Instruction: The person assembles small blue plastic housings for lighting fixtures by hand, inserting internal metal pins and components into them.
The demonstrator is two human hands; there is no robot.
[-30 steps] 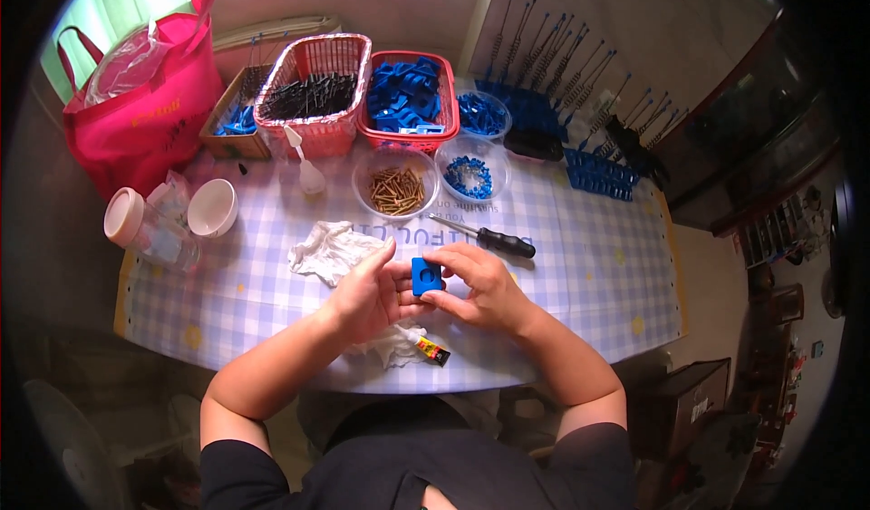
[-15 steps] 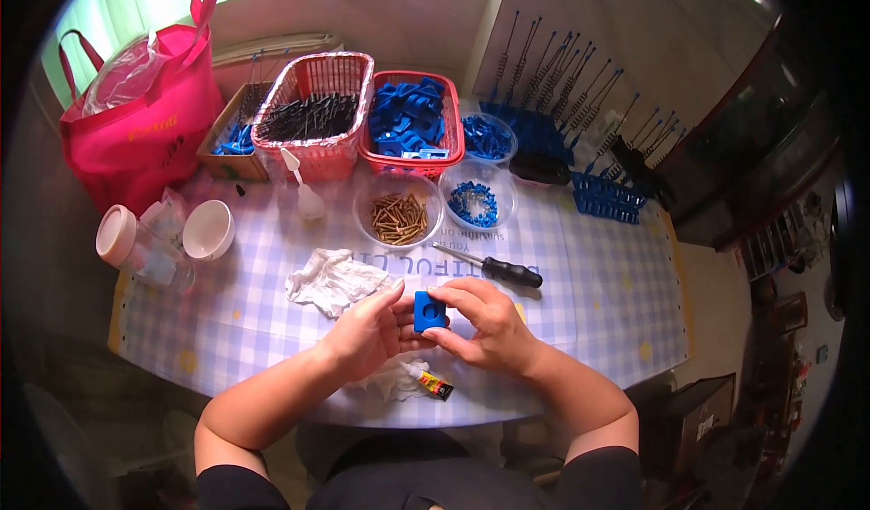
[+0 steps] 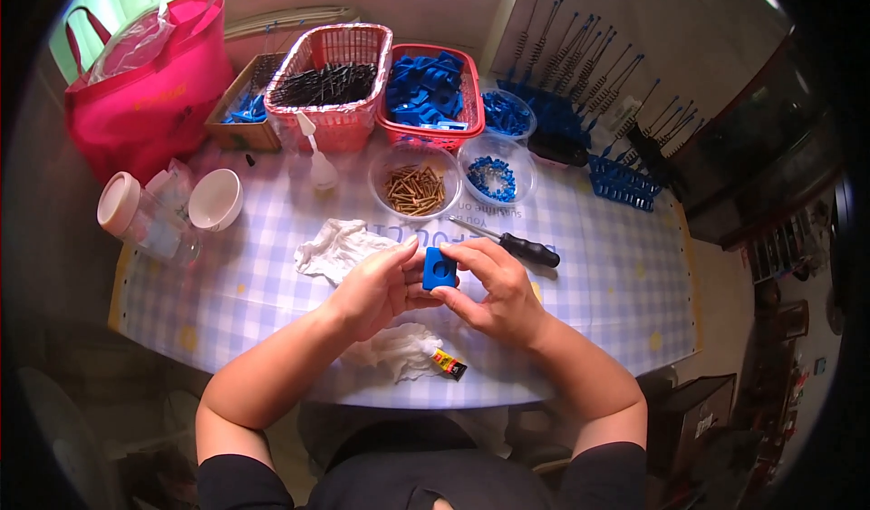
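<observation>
1. Head view: the left hand (image 3: 373,285) and the right hand (image 3: 494,291) meet above the checked table (image 3: 272,265), fingers of both closed on a small blue plastic block (image 3: 439,269) with a round hole.
2. A white cloth (image 3: 337,247) lies just left of the hands; a black-handled screwdriver (image 3: 521,249) lies just beyond the right hand.
3. A clear bowl of brass screws (image 3: 414,184) stands farther back, beside a bowl of blue parts (image 3: 494,176).
4. A small glue tube (image 3: 448,363) lies near the table's front edge.

Left hand (image 3: 373,285) and right hand (image 3: 494,288) grip a blue plastic block (image 3: 439,269) together; screwdriver (image 3: 512,246) at 2 o'clock, white cloth (image 3: 335,247) at 10 o'clock.
</observation>
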